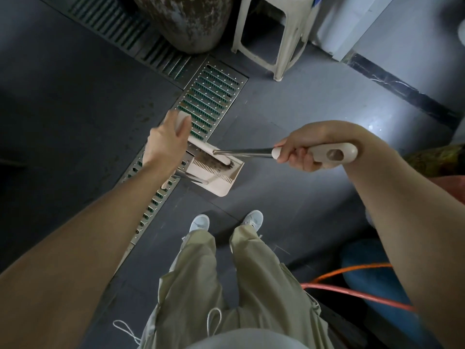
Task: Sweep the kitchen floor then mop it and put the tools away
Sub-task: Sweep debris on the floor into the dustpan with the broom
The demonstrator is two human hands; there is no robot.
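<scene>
— Where is the broom sitting relative to the hands?

— I'm looking straight down. The right hand [305,153] is wrapped tight around the cream grip of the broom [254,152], and its metal shaft is running leftward and away from me, toward the brush head, which is lying in the mouth of the dustpan [217,178]. The left hand [166,144] is curled over the top of the dustpan's upright handle; I'm judging it closed on it, though the fingers are mostly hidden.

— So which hand is nearer the pan?

— The left, sitting almost directly above it. The right is well off to the side, working at the end of the shaft.

— And the surface?

— The pan is resting on dark grey floor [75,122], just beside a metal drain grate [211,94] that is running diagonally. A white plastic stool [276,34] and an orange hose [352,293] are crowding the edges, so I'm thinking the sweep path is staying narrow.
</scene>
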